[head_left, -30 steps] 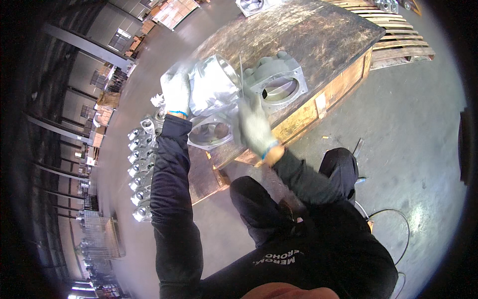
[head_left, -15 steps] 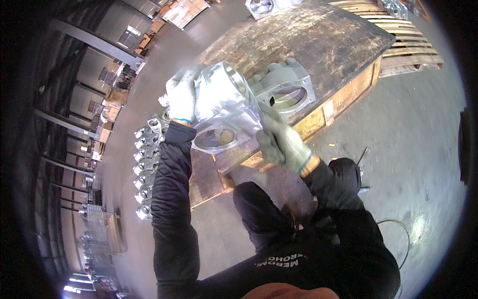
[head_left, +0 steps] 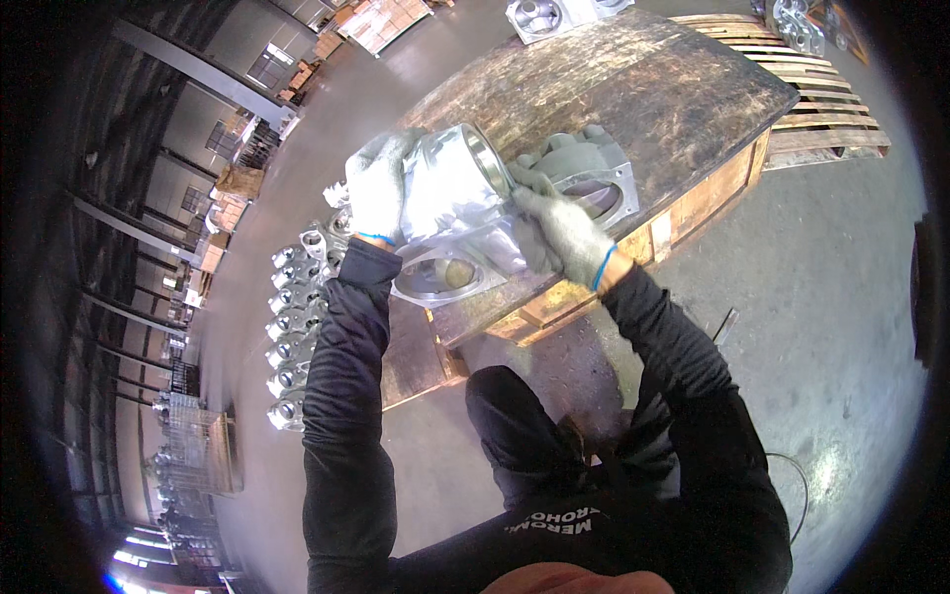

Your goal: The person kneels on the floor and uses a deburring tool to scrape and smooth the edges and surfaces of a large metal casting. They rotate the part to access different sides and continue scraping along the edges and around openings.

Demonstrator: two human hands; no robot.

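A shiny cast-metal housing (head_left: 450,188) stands at the near left edge of the wooden bench, its round bore facing right and a flanged opening toward me. My left hand (head_left: 379,188), in a pale work glove, grips the housing's left side. At the right, my gloved right hand (head_left: 562,230) has its fingers curled together against the rim of the bore. Whether a small tool sits in those fingers is hidden. Just beyond that hand, a second, duller grey housing (head_left: 594,173) rests on the bench, partly covered by my fingers.
The worn wooden bench (head_left: 653,79) runs away to the upper right. Another metal housing (head_left: 539,18) lies at its far end. Several castings (head_left: 289,327) line the floor at left. A slatted pallet (head_left: 821,109) stands at far right; a hose (head_left: 802,485) lies at lower right.
My right hand has moved up from the housing's flange side to the rim of its round bore. My left hand keeps its hold, and the housing stays in place.
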